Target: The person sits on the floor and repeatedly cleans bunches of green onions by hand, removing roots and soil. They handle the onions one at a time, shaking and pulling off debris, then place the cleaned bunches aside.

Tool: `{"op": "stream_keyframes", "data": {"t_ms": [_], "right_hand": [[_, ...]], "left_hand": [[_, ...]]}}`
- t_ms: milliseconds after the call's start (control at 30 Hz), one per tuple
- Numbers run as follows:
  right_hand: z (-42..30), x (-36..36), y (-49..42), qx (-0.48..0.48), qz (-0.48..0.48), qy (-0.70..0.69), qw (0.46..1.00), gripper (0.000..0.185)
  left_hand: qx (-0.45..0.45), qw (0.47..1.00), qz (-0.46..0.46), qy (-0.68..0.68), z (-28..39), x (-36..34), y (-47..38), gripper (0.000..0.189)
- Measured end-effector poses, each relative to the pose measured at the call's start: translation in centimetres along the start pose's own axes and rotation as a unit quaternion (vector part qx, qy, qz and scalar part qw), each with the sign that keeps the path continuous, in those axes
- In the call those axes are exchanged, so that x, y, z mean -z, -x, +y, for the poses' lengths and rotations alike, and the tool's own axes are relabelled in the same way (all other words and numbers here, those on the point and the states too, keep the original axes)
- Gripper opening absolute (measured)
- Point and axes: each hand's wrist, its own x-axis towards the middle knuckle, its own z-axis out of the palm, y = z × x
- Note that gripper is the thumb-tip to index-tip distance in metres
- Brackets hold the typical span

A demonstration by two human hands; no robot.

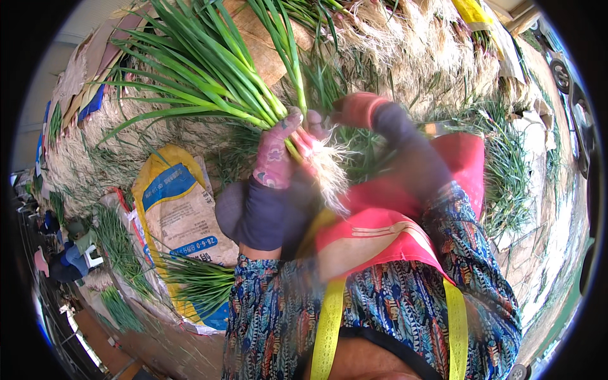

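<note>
My left hand [275, 154], in a pink patterned glove, grips a bunch of green onions [242, 90] by the stems, just above their reddish bulbs. The long green leaves fan out to the upper left, and the pale stringy roots [327, 166] hang over my lap. To the right of the bunch is my right hand [357, 110] in a reddish glove. Motion blurs its fingers, so whether anything is between them does not show. One onion stalk [295, 71] stands a little apart from the other leaves, its lower end by my left fingertips.
Before me rises a large heap of onions with dense roots [408, 52]. A printed woven sack [185, 223] lies at left, with cut green leaves [204, 280] on it. More leaves [506, 175] lie at right. People [73, 256] sit farther off at left.
</note>
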Motion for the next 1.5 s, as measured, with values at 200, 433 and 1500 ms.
{"op": "stream_keyframes", "data": {"t_ms": [200,433,1500], "right_hand": [[-2.6,-1.1,-0.4,0.084,0.011,-0.183,0.979,0.030],[-6.5,0.7,-0.9,0.059,0.143,-0.061,0.986,0.028],[-2.9,-2.8,1.0,0.035,0.074,0.128,0.988,0.024]], "left_hand": [[-0.019,0.986,0.050,-0.161,0.0,1.1,-0.7,0.032],[-0.077,0.948,0.170,-0.258,1.8,0.4,2.9,0.032],[-0.088,0.990,0.024,0.110,-3.6,3.5,3.9,0.027]]}}
